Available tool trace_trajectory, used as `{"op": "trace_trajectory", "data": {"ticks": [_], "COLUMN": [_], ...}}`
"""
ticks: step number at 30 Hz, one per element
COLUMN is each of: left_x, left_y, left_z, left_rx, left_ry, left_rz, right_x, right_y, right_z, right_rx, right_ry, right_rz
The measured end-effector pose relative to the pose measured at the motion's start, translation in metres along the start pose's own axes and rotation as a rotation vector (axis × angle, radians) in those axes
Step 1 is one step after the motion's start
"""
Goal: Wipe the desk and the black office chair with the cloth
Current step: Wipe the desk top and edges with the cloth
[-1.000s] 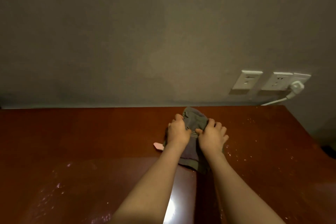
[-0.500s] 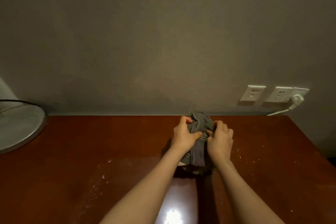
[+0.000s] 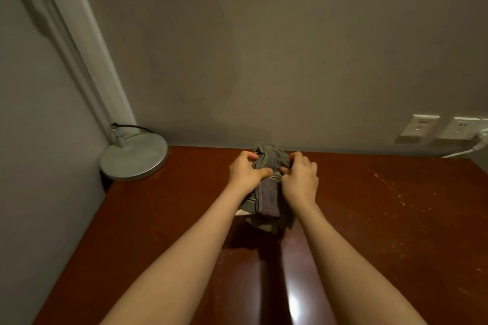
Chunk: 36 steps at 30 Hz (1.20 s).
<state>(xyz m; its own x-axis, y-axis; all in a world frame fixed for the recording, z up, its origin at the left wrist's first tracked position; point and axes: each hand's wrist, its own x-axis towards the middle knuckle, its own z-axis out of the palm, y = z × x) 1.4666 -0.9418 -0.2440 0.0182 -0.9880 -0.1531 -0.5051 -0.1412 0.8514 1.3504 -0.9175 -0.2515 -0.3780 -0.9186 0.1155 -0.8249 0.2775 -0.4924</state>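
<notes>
Both hands' fingers [image 3: 248, 157] curled, gripping cloth [image 3: 269, 187] above desk [image 3: 383, 214]

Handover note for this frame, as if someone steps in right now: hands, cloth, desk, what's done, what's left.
Left hand and right hand both grip the grey cloth, bunched between them at the far middle of the desk.
Lamp base stands in the far left corner.
Done: cannot tell how much is wiped; white specks show on the right side.
Left: wipe the desk, specks included; the black office chair is out of view.
</notes>
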Motion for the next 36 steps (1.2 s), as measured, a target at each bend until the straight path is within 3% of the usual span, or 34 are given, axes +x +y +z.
{"op": "trace_trajectory", "data": {"ticks": [9, 15, 21, 24, 26, 36], "left_x": [-0.013, -0.017, -0.022, -0.019, -0.015, 0.011], "left_y": [-0.069, -0.115, -0.158, -0.174, -0.182, -0.169], "left_z": [-0.081, -0.098, -0.073, -0.061, -0.055, -0.01], "left_rx": [0.014, 0.049, 0.483, 0.616, 0.658, 0.717], "left_ry": [0.009, -0.097, 0.043, -0.073, -0.147, -0.048], "left_rz": [-0.167, -0.304, -0.031, 0.083, 0.091, 0.096], "right_x": [-0.048, -0.072, -0.103, -0.116, -0.11, -0.061], "right_y": [-0.074, -0.089, -0.073, -0.06, -0.056, -0.026], "right_z": [0.05, 0.094, 0.146, 0.174, 0.182, 0.172], "right_rx": [0.032, -0.092, -0.195, -0.186, -0.188, -0.171], "right_ry": [-0.175, -0.275, -0.294, -0.312, -0.307, -0.32], "right_rz": [-0.018, 0.003, -0.246, -0.299, -0.307, -0.339]}}
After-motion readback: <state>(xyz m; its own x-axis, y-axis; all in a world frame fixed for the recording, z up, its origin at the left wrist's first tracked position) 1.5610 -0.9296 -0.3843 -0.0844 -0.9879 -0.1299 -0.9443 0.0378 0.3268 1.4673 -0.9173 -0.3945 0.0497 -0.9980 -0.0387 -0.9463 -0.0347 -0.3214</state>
